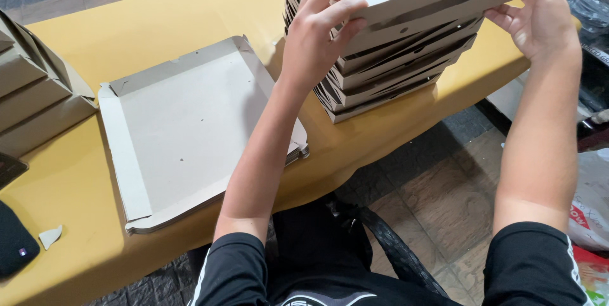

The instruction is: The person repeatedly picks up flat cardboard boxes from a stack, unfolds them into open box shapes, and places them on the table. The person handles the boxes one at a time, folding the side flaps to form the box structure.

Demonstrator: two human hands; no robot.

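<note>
Stacked grey cardboard boxes (393, 58), flat blanks (190, 128) beside

The light is soft and even from above, bright enough on my yellow table (158, 33), with no hard glare. My left arm (266, 147) throws a faint shadow on the flat cardboard (184, 122), and the box stack (393, 58) darkens the table at its foot, while the floor (438, 198) under the table lies dim. The view is sharp in the middle, and straight edges bend a little toward the corners.
</note>
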